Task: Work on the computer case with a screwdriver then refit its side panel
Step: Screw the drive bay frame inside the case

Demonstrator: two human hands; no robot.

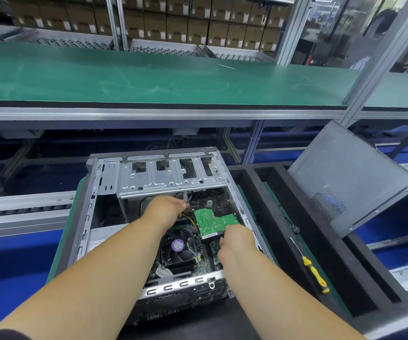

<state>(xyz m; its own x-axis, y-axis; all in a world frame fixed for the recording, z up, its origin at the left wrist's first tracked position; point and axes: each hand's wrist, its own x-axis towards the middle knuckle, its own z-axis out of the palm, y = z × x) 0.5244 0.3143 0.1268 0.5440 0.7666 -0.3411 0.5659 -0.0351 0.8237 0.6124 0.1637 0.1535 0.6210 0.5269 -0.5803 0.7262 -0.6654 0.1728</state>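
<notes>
Both of your hands are inside the open computer case (154, 217), which lies on its side at the lower centre of the frame. Your left hand (165, 208) reaches toward the dark cables beside the hard drive (214, 217); its fingers are hidden, so I cannot tell whether its grip is clenched or released. Your right hand (238, 241) grips the near edge of the hard drive's green board. At the lower right, the yellow-handled screwdriver (312, 268) lies untouched in the black foam tray (359, 278). At the right, the side panel (345, 177) leans tilted, off the case.
</notes>
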